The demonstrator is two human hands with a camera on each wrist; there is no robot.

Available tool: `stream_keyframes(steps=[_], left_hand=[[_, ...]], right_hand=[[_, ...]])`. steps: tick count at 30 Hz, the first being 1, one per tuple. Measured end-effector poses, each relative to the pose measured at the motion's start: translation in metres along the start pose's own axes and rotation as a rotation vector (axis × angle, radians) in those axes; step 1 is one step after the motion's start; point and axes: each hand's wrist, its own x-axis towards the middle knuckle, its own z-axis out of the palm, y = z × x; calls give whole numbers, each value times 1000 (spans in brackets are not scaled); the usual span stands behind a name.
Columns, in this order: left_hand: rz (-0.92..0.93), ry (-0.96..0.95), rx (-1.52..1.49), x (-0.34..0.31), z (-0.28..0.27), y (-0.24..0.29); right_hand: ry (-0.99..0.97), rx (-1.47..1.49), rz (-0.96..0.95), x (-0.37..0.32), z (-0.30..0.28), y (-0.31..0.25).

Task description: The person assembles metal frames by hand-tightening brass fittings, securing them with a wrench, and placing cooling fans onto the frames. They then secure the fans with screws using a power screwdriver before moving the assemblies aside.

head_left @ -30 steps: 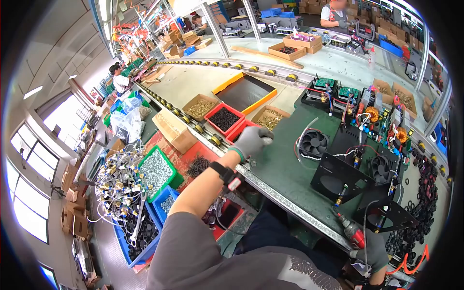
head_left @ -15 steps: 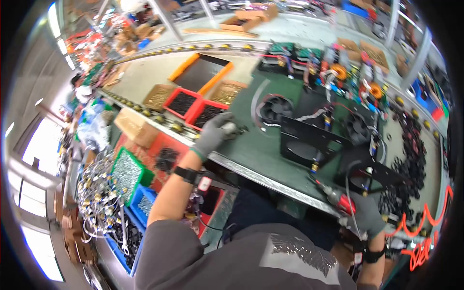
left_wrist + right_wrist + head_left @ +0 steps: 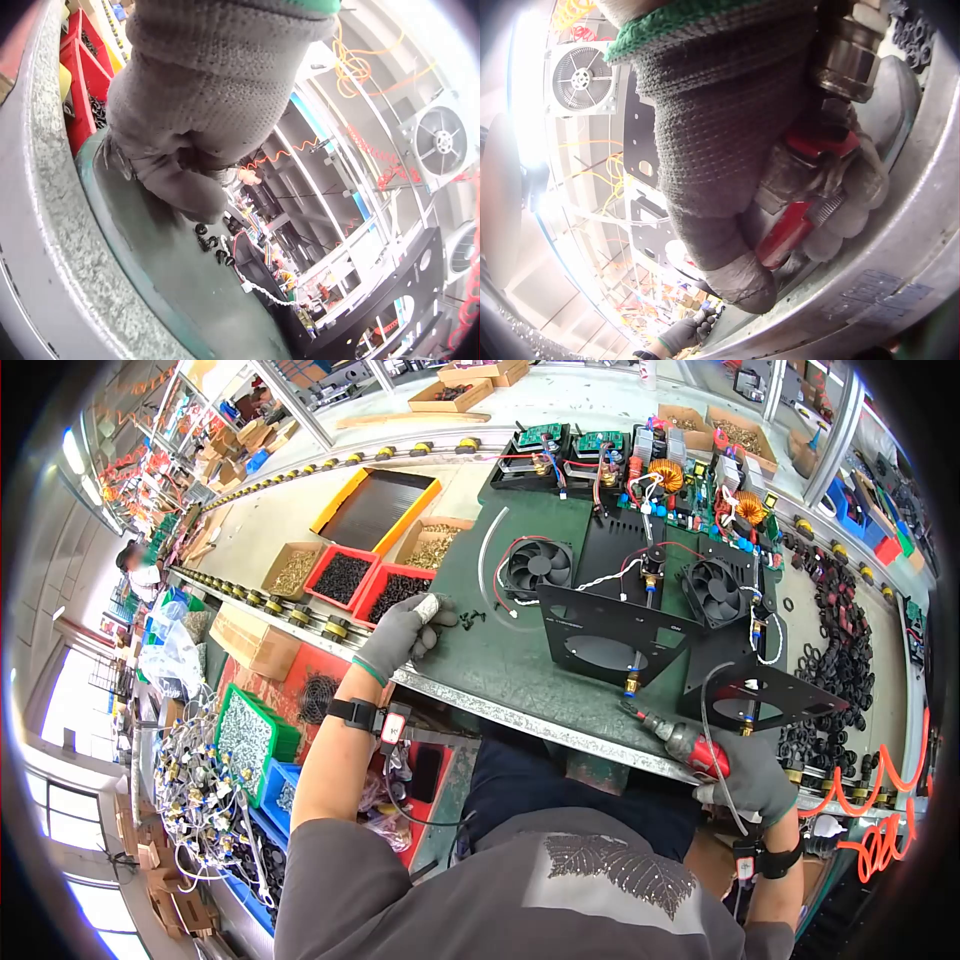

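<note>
Two hands: left hand (image 3: 400, 635), hold hidden; right hand (image 3: 757, 782) around red screwdriver (image 3: 688, 744).

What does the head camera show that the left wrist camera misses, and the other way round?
Only the head view shows the right hand gripping a red power screwdriver, and the heap of black rings on the far right. Only the left wrist view shows the left hand from low down, its fingers curled close to the green mat. Both show that gloved hand, the mat, small black screws beside it and a black metal plate.
</note>
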Motion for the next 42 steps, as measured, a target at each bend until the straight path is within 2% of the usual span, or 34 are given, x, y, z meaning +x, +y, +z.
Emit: stream_keyframes(steps=[2,4,7,11,14,17,19,22,23,25,27,29,30,31,32,33,35,36,37,39,41,42], left_hand=[[-2,-23,-28,-1,0,2],[14,-86,-191,0,-4,2],[40,-8,-271,1,-5,1],[44,-18,-246,6,-24,-10],[-205,-154,-384,7,-24,-10],[-227,-100,-386,8,-18,-6],[-177,-150,-409,0,-17,0],[-57,30,-234,-3,-26,-2],[-57,36,-233,0,-23,-8],[204,204,182,0,-10,-15],[138,241,334,-8,-3,-10],[231,296,414,-3,-2,-22],[213,333,490,-9,4,-11],[193,358,561,-15,13,-1],[378,392,761,-4,7,-18],[385,399,758,2,4,-26],[503,505,802,7,5,-34],[405,543,654,1,9,-26],[408,543,651,-9,18,-13],[237,473,235,-33,36,16],[244,292,100,-58,63,26],[202,206,68,-75,82,35]], right_hand=[[-1,14,7,0,-1,-1],[-4,29,15,-1,-1,-2],[-1,31,17,-1,-3,-6],[-6,44,33,-1,-4,-7],[-1,52,26,-2,-1,-2],[-2,51,33,-1,-2,-5],[-3,52,51,-1,-1,-5],[8,48,27,-3,0,0],[-14,9,43,-5,-1,0],[7,35,-2,-3,2,5],[64,49,-120,-1,4,6],[30,78,-125,1,0,0],[32,73,-162,4,-7,-12],[-31,167,-31,1,-13,-26],[-93,258,112,-1,-17,-34],[-87,252,106,-1,-13,-27],[29,58,-102,0,1,-5],[31,55,-101,-3,3,-9],[67,64,-39,-7,5,-17],[108,68,21,-12,15,-25],[188,407,82,-21,34,-25],[123,288,101,-22,28,-37]])
